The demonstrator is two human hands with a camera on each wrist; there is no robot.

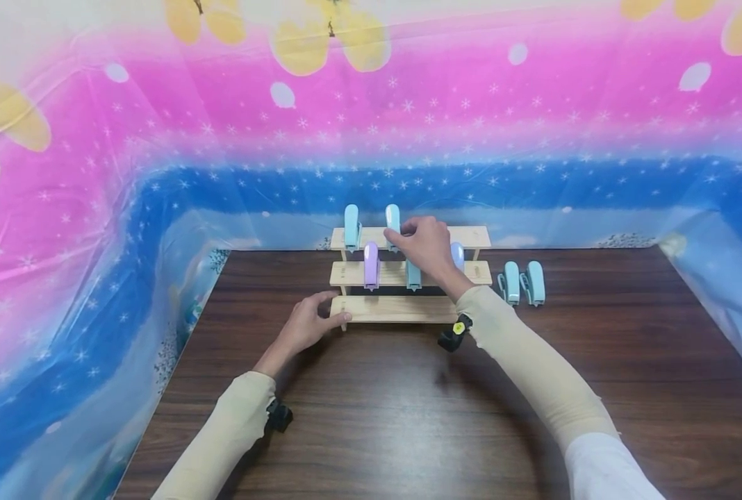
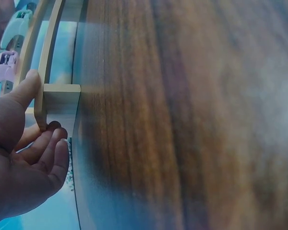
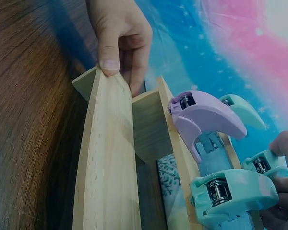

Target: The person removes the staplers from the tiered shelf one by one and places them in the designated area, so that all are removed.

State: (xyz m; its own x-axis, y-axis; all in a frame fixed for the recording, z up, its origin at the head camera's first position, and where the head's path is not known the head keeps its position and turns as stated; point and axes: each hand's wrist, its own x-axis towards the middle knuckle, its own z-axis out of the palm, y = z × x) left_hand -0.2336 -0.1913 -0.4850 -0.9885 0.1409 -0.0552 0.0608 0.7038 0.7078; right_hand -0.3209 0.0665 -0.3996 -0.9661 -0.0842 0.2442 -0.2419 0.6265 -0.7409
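A three-tier wooden display rack point(image 1: 402, 310) stands on the table. My left hand point(image 1: 308, 322) grips the left end of its lowest board, with the thumb point(image 3: 109, 60) on top and fingers curled beneath. At the top tier my right hand point(image 1: 426, 247) pinches a mint-green hole punch point(image 1: 392, 217) between thumb and fingers. Left of it on that tier sits another mint punch point(image 1: 351, 226). The middle tier bears a lilac punch point(image 1: 371, 264), a teal punch point(image 3: 237, 191) and a bluish-lilac punch point(image 1: 458, 254), which the right hand partly covers. Coil springs show in their heads.
Two more mint punches point(image 1: 522, 283) stand side by side on the dark wood table point(image 1: 383, 417), right of the rack. A patterned pink and blue cloth point(image 1: 471, 125) hangs behind and along the sides.
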